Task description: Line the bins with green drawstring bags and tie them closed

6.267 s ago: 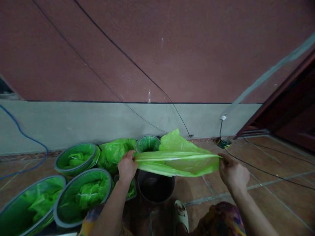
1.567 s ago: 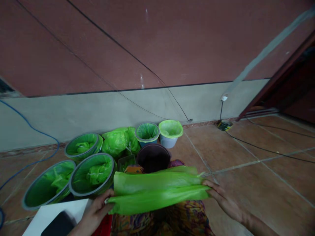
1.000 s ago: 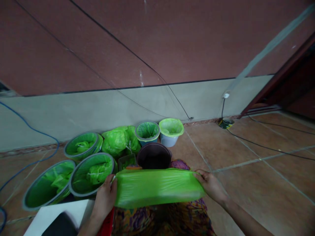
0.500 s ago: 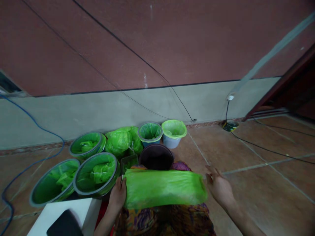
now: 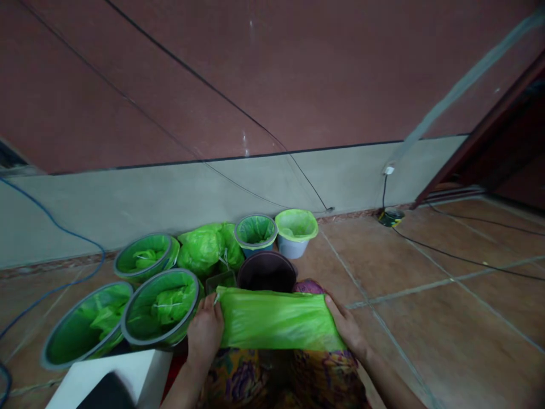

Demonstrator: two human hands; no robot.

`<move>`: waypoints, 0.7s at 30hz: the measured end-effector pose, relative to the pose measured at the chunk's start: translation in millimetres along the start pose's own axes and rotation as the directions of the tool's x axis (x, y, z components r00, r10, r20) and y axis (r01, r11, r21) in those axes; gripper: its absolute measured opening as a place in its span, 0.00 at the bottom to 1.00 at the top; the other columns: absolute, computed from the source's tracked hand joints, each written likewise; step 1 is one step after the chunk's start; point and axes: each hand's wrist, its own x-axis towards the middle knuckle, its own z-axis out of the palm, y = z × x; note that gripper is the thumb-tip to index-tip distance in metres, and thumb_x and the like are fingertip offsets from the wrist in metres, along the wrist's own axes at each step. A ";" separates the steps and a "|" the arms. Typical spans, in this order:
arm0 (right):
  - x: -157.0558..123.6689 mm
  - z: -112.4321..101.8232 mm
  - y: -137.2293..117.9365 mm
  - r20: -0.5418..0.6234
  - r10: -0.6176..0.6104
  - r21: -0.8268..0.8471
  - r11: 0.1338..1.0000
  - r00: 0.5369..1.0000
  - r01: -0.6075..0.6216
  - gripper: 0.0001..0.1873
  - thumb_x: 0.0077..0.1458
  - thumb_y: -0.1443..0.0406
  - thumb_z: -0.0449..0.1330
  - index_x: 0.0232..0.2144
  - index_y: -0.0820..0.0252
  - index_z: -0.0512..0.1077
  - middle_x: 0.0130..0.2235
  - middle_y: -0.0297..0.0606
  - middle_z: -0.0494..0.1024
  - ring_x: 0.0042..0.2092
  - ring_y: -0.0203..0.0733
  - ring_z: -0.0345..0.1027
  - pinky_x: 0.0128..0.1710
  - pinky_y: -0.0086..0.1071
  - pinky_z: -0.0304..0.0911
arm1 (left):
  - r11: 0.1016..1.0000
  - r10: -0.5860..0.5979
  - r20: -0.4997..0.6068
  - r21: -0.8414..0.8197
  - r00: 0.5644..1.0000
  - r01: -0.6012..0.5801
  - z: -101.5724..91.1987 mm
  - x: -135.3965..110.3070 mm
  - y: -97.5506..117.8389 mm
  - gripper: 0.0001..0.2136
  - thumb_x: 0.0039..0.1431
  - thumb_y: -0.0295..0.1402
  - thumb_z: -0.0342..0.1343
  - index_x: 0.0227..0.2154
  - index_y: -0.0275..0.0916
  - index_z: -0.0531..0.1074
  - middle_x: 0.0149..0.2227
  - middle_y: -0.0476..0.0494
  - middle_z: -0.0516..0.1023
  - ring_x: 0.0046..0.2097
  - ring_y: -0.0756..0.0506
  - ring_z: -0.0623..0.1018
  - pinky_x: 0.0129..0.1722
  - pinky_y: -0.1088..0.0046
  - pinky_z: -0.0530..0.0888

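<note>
Green bag (image 5: 276,321) spans from left hand (image 5: 205,328) to right hand (image 5: 347,326).

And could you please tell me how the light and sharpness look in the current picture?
Head view: dim, fairly even light, with a pale sheen on the green bag; head view: the brown bucket is too dark inside to make out detail; head view: slightly soft overall, with the front left bin looking stretched.

One view looks from the wearer's head, forward and down over multicoloured patterned cloth-covered knees (image 5: 327,372) (close by), toward brown floor tiles (image 5: 426,255) and a flat maroon-and-grey painted wall (image 5: 272,85)
</note>
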 end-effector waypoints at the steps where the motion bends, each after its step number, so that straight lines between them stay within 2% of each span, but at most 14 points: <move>1: -2.1 -4.0 -0.1 -0.023 0.048 0.012 0.999 0.999 -0.048 0.35 0.58 0.42 0.45 0.55 0.57 0.70 0.54 0.44 0.77 0.58 0.52 0.68 0.59 0.46 0.62 | 0.999 0.016 0.008 0.046 1.000 -0.016 -1.0 2.2 8.4 0.16 0.65 0.30 0.41 0.49 0.33 0.69 0.45 0.34 0.77 0.37 0.42 0.80 0.33 0.69 0.75; 4: -12.0 -13.4 -2.7 -0.111 0.145 0.011 0.989 0.983 -0.145 0.35 0.57 0.41 0.46 0.50 0.58 0.74 0.39 0.43 0.83 0.48 0.53 0.75 0.48 0.41 0.70 | 0.981 0.085 0.085 0.167 0.993 -0.098 6.3 8.4 34.0 0.19 0.65 0.25 0.37 0.51 0.33 0.69 0.43 0.34 0.77 0.37 0.41 0.80 0.33 0.67 0.74; 6: -18.8 -19.5 -3.7 -0.181 0.168 -0.018 0.985 0.969 -0.174 0.35 0.56 0.41 0.46 0.45 0.60 0.76 0.30 0.41 0.82 0.40 0.55 0.78 0.38 0.38 0.71 | 0.967 0.143 0.162 0.186 0.976 -0.173 13.9 13.2 51.6 0.21 0.62 0.21 0.37 0.53 0.32 0.69 0.45 0.31 0.77 0.42 0.37 0.79 0.39 0.60 0.75; 7: -21.7 -22.9 -4.0 -0.228 0.162 -0.034 0.984 0.960 -0.174 0.34 0.55 0.41 0.47 0.43 0.61 0.76 0.29 0.42 0.82 0.38 0.55 0.78 0.36 0.38 0.71 | 0.965 0.162 0.188 0.177 0.969 -0.196 16.0 15.7 61.7 0.22 0.61 0.20 0.38 0.54 0.32 0.68 0.48 0.29 0.76 0.47 0.35 0.78 0.43 0.55 0.74; 9: -26.5 -29.4 -5.3 -0.335 0.101 -0.068 0.989 0.937 -0.131 0.30 0.55 0.43 0.50 0.39 0.60 0.77 0.33 0.43 0.82 0.38 0.54 0.77 0.38 0.38 0.70 | 0.970 0.197 0.186 0.108 0.963 -0.220 14.1 19.2 87.2 0.23 0.59 0.21 0.43 0.57 0.31 0.66 0.57 0.26 0.70 0.55 0.32 0.73 0.51 0.46 0.69; 10: -28.4 -32.0 -6.3 -0.375 0.046 -0.090 0.992 0.926 -0.086 0.28 0.55 0.45 0.52 0.38 0.60 0.77 0.36 0.44 0.83 0.40 0.54 0.77 0.41 0.38 0.69 | 0.972 0.222 0.163 0.044 0.961 -0.232 10.4 18.9 103.5 0.23 0.60 0.23 0.45 0.59 0.31 0.65 0.61 0.27 0.67 0.59 0.31 0.69 0.55 0.44 0.67; 11: -30.0 -33.7 -7.6 -0.395 -0.019 -0.110 0.994 0.918 -0.027 0.25 0.55 0.46 0.52 0.37 0.59 0.77 0.38 0.44 0.82 0.42 0.52 0.77 0.43 0.37 0.69 | 0.964 0.267 0.125 -0.045 0.956 -0.263 5.8 16.5 122.0 0.23 0.61 0.26 0.46 0.60 0.31 0.63 0.62 0.28 0.64 0.61 0.33 0.67 0.58 0.47 0.65; 12: -31.4 -34.6 -9.0 -0.397 -0.084 -0.127 0.991 0.914 0.037 0.23 0.55 0.48 0.53 0.37 0.59 0.77 0.40 0.44 0.82 0.43 0.51 0.76 0.45 0.37 0.68 | 0.930 0.346 0.087 -0.165 0.934 -0.329 1.5 11.7 142.2 0.24 0.62 0.29 0.46 0.61 0.32 0.61 0.63 0.31 0.64 0.63 0.36 0.66 0.61 0.52 0.64; 13: -32.6 -34.6 -10.2 -0.381 -0.145 -0.140 0.985 0.913 0.099 0.22 0.56 0.50 0.53 0.37 0.59 0.76 0.40 0.45 0.82 0.43 0.50 0.76 0.46 0.37 0.68 | 0.852 0.471 0.065 -0.292 0.880 -0.434 -1.5 4.4 163.0 0.24 0.65 0.34 0.44 0.63 0.35 0.59 0.64 0.36 0.63 0.64 0.40 0.64 0.63 0.57 0.62; 15: -35.0 -33.4 -11.2 -0.341 -0.224 -0.137 0.973 0.913 0.188 0.20 0.56 0.53 0.53 0.39 0.60 0.76 0.41 0.46 0.82 0.42 0.48 0.76 0.45 0.36 0.68 | 0.666 0.675 0.049 -0.471 0.736 -0.579 0.0 -16.1 201.5 0.26 0.66 0.40 0.42 0.65 0.40 0.55 0.67 0.42 0.60 0.67 0.43 0.60 0.67 0.58 0.57; 16: -36.3 -33.1 -10.8 -0.335 -0.228 -0.120 0.973 0.914 0.199 0.20 0.56 0.54 0.53 0.41 0.60 0.76 0.42 0.47 0.82 0.41 0.48 0.77 0.43 0.36 0.69 | 0.599 0.736 0.058 -0.520 0.675 -0.609 4.9 -27.6 217.0 0.27 0.66 0.42 0.42 0.66 0.40 0.54 0.67 0.42 0.58 0.67 0.43 0.58 0.67 0.57 0.56; 17: -37.8 -33.5 -9.8 -0.329 -0.212 -0.095 0.977 0.920 0.192 0.20 0.56 0.55 0.53 0.41 0.61 0.75 0.42 0.48 0.82 0.39 0.47 0.77 0.42 0.35 0.69 | 0.580 0.753 0.074 -0.546 0.654 -0.605 11.9 -38.6 229.0 0.28 0.66 0.43 0.42 0.66 0.38 0.54 0.68 0.41 0.56 0.68 0.42 0.57 0.68 0.54 0.54; 18: -39.4 -35.0 -8.3 -0.325 -0.183 -0.061 0.983 0.928 0.172 0.21 0.56 0.54 0.53 0.41 0.62 0.75 0.41 0.48 0.82 0.39 0.48 0.77 0.41 0.35 0.70 | 0.585 0.746 0.085 -0.557 0.660 -0.589 20.1 -48.3 237.3 0.28 0.66 0.44 0.42 0.65 0.37 0.55 0.68 0.41 0.56 0.69 0.41 0.55 0.68 0.51 0.51; 21: -46.2 -47.4 -1.3 -0.343 -0.049 0.018 0.998 0.938 0.059 0.25 0.55 0.49 0.53 0.38 0.64 0.76 0.37 0.48 0.83 0.35 0.47 0.77 0.36 0.32 0.71 | 0.576 0.744 0.074 -0.575 0.664 -0.581 41.9 -63.2 244.8 0.29 0.66 0.44 0.41 0.67 0.38 0.52 0.70 0.43 0.50 0.70 0.40 0.50 0.69 0.48 0.46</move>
